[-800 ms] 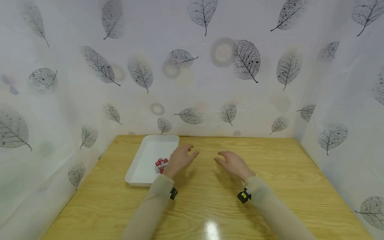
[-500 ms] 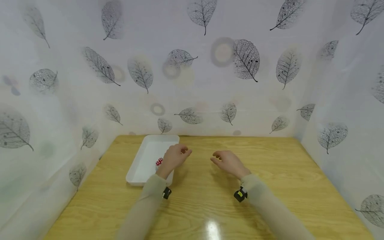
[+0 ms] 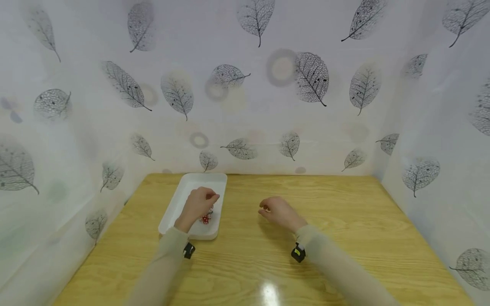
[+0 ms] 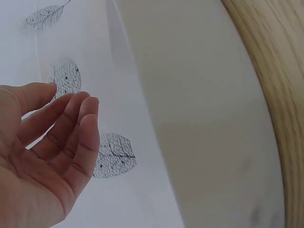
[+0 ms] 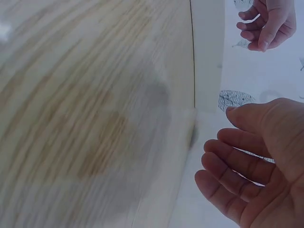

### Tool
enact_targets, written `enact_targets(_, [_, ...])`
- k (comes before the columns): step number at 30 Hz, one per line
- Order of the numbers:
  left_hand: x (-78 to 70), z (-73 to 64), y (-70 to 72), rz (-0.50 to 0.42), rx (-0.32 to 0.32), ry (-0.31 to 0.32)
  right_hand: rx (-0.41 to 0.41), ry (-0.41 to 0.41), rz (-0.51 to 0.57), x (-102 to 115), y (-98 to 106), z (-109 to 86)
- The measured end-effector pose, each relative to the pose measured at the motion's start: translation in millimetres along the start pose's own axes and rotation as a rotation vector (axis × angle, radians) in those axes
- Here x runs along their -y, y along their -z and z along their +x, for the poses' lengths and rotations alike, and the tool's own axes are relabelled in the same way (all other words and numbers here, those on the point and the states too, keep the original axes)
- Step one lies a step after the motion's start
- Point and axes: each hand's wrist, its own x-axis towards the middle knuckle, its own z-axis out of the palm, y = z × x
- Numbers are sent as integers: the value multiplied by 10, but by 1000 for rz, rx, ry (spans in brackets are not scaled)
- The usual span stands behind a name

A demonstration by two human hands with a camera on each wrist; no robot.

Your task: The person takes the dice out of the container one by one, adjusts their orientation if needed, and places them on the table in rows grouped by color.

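My left hand (image 3: pixel 197 208) hovers over the white tray (image 3: pixel 176 212), its fingers loosely bent. In the left wrist view the palm of the left hand (image 4: pixel 52 142) shows nothing in it. Several red and white dice (image 3: pixel 206 218) lie in a cluster in the tray, partly hidden behind that hand. My right hand (image 3: pixel 281 212) is held above the wooden table to the right of the tray, apart from it. Seen in the right wrist view, the right hand (image 5: pixel 247 166) has softly curved fingers and holds nothing.
A wooden table (image 3: pixel 245 272) extends under both arms. White sheeting (image 3: pixel 245 110) printed with dark leaves rises at the back and on both sides. Each wrist carries a small black camera (image 3: pixel 298 252).
My left hand has moved left, from the tray's right edge to above its inside. My right hand has drifted slightly left. The dice look unmoved, though the left hand covers different ones.
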Motion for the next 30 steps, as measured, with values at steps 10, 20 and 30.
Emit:
enact_targets(10, [223,-124,198,29,1,47,22,145,-31,160,-148,104])
enact_targets(20, [514,-216,349,76,-51,102,26,240,-88,292,-268,142])
enact_targets(30, [733,-318,516,89,-181,105,52,250,-72,443,-332,240])
